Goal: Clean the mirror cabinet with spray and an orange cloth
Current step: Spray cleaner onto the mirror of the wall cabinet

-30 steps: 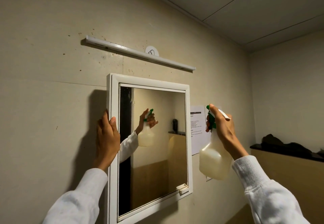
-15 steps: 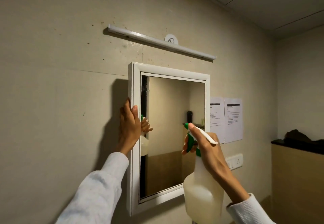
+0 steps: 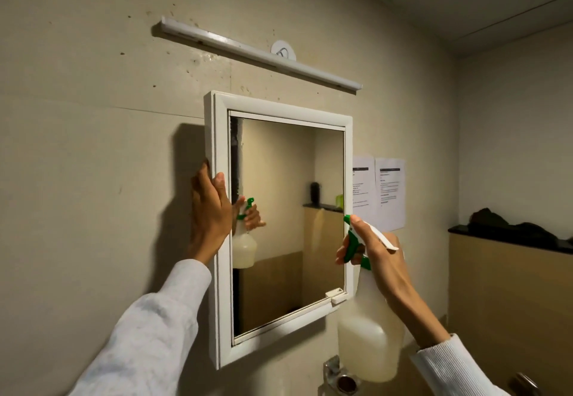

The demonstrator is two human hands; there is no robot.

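The mirror cabinet [image 3: 279,225] hangs on the beige wall [image 3: 93,147], its white frame around a tall glass door that has a small white catch [image 3: 336,295] at the lower right corner. The left hand [image 3: 210,209] rests on the cabinet's left frame edge, the fingers [image 3: 203,175] straight along the outer side and the thumb lying on the front face (a flat, steadying hold rather than a clenched one). The right hand [image 3: 378,259] grips the spray bottle [image 3: 369,327] by its neck just beside the cabinet's lower right corner, with fingers curled round the green trigger [image 3: 352,240] and the white nozzle pointing away to the right; the translucent bottle holds pale liquid. Both the bottle and the hand show again as a reflection in the glass. Both arms wear white sleeves [image 3: 161,333]. Above the cabinet a long white light bar [image 3: 257,54] is fixed to the wall, tilted in this view. To the right of the cabinet two printed paper sheets [image 3: 379,191] are stuck to the wall, and farther right a dark ledge [image 3: 465,234] carries a heap of dark cloth [image 3: 508,228]. Below the bottle a metal fitting [image 3: 341,377] is partly in view.
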